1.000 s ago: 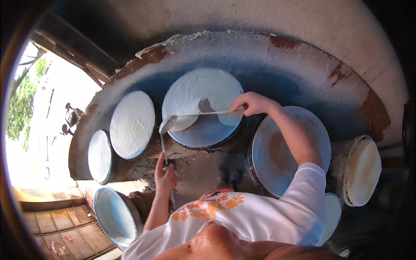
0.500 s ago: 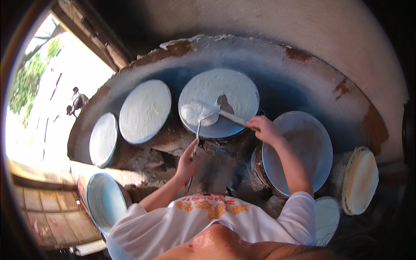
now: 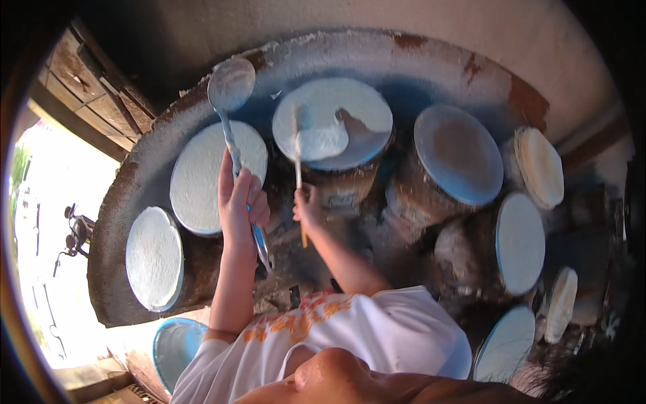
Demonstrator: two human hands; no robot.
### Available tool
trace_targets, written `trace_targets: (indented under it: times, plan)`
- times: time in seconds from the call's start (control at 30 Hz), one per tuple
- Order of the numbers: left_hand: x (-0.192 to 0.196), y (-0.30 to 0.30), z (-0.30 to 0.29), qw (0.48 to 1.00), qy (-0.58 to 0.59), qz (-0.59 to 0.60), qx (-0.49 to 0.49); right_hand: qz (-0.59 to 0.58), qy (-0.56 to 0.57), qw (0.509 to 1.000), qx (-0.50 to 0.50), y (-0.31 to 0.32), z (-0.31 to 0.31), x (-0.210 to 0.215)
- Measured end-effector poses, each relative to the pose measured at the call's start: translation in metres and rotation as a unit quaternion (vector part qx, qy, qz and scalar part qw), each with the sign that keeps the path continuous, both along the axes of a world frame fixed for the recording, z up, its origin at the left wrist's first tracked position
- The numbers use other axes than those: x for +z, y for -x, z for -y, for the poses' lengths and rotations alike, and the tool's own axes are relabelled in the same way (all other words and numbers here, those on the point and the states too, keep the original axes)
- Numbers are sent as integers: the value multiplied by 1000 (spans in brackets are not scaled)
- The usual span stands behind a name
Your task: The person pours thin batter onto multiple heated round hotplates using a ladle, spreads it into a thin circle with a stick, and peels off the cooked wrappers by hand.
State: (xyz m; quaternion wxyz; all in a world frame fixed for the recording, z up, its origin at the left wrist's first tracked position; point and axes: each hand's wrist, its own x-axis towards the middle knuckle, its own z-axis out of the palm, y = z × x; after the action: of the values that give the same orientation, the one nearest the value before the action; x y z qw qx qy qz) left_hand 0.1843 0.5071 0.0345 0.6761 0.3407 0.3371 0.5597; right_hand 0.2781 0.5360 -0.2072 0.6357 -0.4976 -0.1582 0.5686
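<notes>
Left hand (image 3: 237,205): fingers wrapped tight around the handle of a long metal ladle (image 3: 232,108). The ladle's long axis runs up and away from the hand; its round bowl, coated white, sits at the far rim of the clay stove (image 3: 431,54), between the two nearest cloth-topped steamer pots.

Right hand (image 3: 306,210): fingers pinched closed around a thin wooden stick (image 3: 297,161). The stick runs nearly straight away from the hand, its far end lying on the centre steamer pot (image 3: 333,121), just beside a loosened white sheet (image 3: 323,141) on that pot's stretched cloth.

Key relation: the sheet lies directly ahead of the right hand, along the stick's axis and to its right side; the right hand is the nearer of the two. The ladle bowl stands apart from it, to the left of the pot.

Also present: a white-topped pot (image 3: 208,176) directly behind the left hand, another (image 3: 153,257) at the stove's left edge.
</notes>
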Motion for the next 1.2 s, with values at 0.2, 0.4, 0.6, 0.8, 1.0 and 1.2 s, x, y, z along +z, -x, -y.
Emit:
trace_targets:
  times: [0.2,0.4,0.6,0.8,1.0,1.2]
  plan:
    - [-1,31,9,996,-20,52,-69,6,22,995,-92,-25,30,16]
    - [-2,43,18,999,-13,-25,-43,62,-12,988,-138,-29,12,24]
    - [-15,32,8,996,-15,-63,-59,93,116,989,-21,-99,112,26]
    - [-14,-18,-1,993,-21,-36,-108,118,97,988,-31,-189,47,43]
    - [-18,-54,-31,989,-65,-94,-96,302,98,924,214,-172,87,59]
    - [-24,-126,-55,978,-49,-138,-152,213,101,969,75,-272,91,53]
